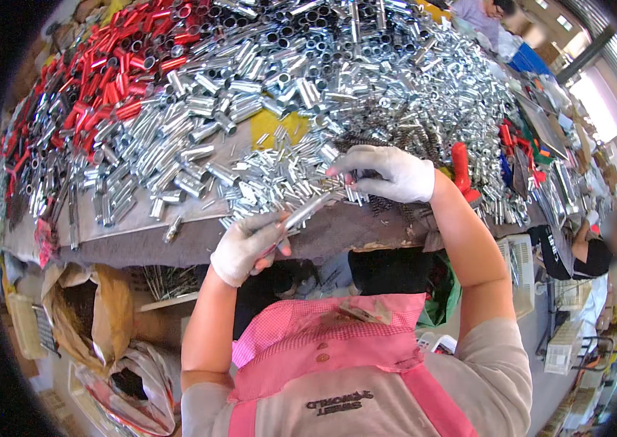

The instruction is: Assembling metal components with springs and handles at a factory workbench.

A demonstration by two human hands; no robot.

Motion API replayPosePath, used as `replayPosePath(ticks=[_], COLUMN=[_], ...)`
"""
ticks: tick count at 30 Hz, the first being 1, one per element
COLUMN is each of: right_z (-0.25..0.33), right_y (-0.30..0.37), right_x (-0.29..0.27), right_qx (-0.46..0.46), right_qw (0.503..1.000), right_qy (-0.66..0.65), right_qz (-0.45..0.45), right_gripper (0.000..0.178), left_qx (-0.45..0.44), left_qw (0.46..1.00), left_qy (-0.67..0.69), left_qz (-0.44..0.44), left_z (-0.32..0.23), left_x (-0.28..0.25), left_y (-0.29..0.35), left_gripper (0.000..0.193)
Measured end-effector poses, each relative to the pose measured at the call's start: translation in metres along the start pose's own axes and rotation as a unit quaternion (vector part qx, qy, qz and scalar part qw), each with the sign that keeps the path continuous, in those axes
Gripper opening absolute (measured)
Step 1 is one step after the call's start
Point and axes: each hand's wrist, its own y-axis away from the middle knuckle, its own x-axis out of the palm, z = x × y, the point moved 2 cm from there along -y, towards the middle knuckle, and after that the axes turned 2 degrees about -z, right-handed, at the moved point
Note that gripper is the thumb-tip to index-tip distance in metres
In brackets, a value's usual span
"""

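Across the cloth-covered tabletop [323, 237], a broad heap of silver tubes [170, 160]. Red tubes [119, 80] banked at far left. Right gloved hand [396, 173] over the heap's near side, fingers curled; cannot tell whether its grip has anything. Left gloved hand [248, 247] nearer the body, grip clasping a slim metal tube [310, 210], which slants toward the right hand above the tabletop's front edge.

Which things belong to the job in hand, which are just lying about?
Likely in use:
left hand
metal tube it holds
right hand
small metal parts near it

Likely lying about:
red object beside the right hand
brown sack
white crate
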Motion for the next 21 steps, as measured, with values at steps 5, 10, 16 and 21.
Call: replayPosePath(ticks=[5, 10, 16, 21], right_z=[-0.001, 0.008, -0.062, -0.164], right_y=[0.006, -0.019, -0.075, -0.153], right_x=[-0.014, 0.014, -0.003, -0.111], right_qx=[-0.019, -0.092, -0.067, 0.342], right_qw=[0.999, 0.993, 0.962, 0.779], right_qy=[0.001, -0.033, 0.236, 0.271], right_qz=[-0.043, 0.061, -0.121, -0.45], right_gripper=[0.037, 0.032, 0.029, 0.053], left_qx=[-0.001, 0.011, 0.142, 0.294], left_qw=[1.0, 0.999, 0.985, 0.891], left_qy=[-0.017, 0.013, -0.012, -0.241], left_qz=[0.009, 0.034, -0.095, -0.248], left_z=[-0.001, -0.001, 0.019, 0.023], left_x=[0.002, 0.005, 0.008, 0.018], left_y=[-0.003, -0.013, -0.02, -0.017], left_gripper=[0.035, 0.035, 0.028, 0.026])
